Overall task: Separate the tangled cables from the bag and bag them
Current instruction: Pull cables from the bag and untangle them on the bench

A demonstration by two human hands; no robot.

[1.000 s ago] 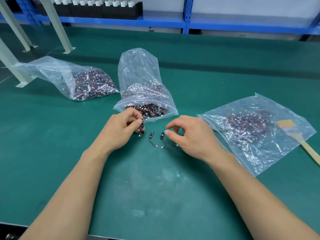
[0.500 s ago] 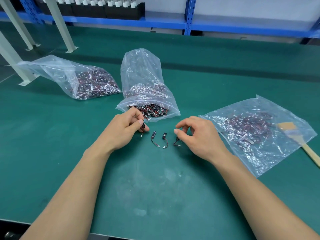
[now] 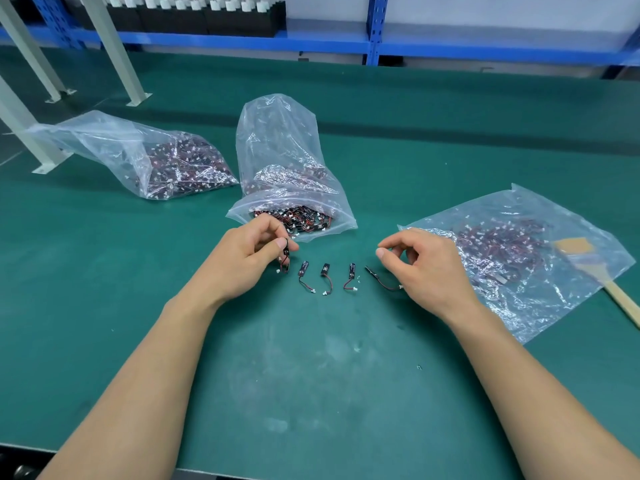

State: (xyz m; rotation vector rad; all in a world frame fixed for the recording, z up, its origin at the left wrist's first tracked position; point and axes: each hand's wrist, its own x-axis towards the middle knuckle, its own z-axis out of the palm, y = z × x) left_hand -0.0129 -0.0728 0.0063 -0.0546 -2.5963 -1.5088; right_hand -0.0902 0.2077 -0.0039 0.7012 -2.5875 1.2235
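Observation:
An open clear bag [image 3: 277, 147] full of tangled black-and-red cables lies in the middle of the green mat. My left hand [image 3: 247, 254] pinches one small cable [image 3: 285, 252] just in front of the bag's mouth. Several separated cables lie in a row on the mat: one [image 3: 304, 271], another [image 3: 326, 273], a third [image 3: 350, 277] and a fourth [image 3: 379, 280]. My right hand [image 3: 426, 268] hovers over the fourth one with curled fingers and holds nothing. A flat clear bag [image 3: 540, 292] with sorted cables lies to the right.
A third bag [image 3: 104, 143] of cables lies at the left. A wooden-handled brush [image 3: 616, 296] rests on the right bag's edge. Grey frame legs [image 3: 117, 64] stand at the back left, and blue shelving [image 3: 375, 29] runs along the rear. The mat's near edge [image 3: 207, 469] is close.
The row of laid-out cables has grown to the right. My right hand has moved right and let go of a cable there. My left hand still pinches its cable by the bag mouth.

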